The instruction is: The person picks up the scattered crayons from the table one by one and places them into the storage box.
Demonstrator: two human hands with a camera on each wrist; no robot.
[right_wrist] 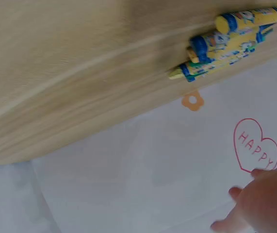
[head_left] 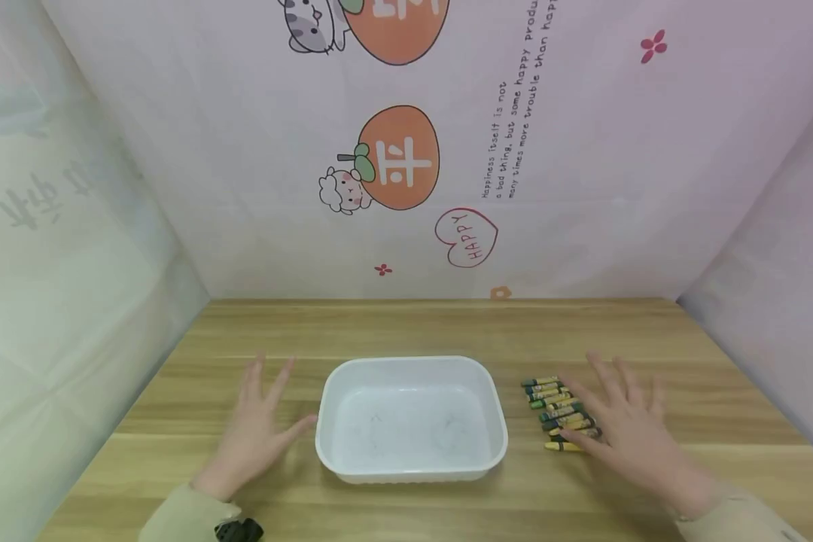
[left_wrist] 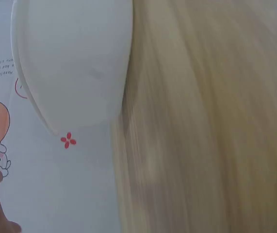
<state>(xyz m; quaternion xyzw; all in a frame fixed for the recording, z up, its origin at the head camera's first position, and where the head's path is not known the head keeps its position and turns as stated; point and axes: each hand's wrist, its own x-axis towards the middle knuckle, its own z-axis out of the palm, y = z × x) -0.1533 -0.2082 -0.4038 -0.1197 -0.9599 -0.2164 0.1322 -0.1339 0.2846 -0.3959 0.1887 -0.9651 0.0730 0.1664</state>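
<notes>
A white rectangular plastic tub (head_left: 412,473) stands in the middle of the wooden table, with nothing in it. To its left is my left hand (head_left: 254,429), fingers spread, the thumb tip close to the tub's left wall; whether it touches I cannot tell. Several crayons (head_left: 561,412) in yellow, green and dark wrappers lie in a rough row right of the tub. Over their right side hovers my right hand (head_left: 626,429), its fingers spread and holding nothing. The right wrist view shows the crayons (right_wrist: 225,46) apart from the fingers (right_wrist: 259,204).
The wooden table (head_left: 406,519) runs back to a white printed cloth (head_left: 555,248) hung as a wall. Similar cloth closes off the left side (head_left: 88,248) and the right side (head_left: 772,278). A black band (head_left: 239,530) sits at the left sleeve.
</notes>
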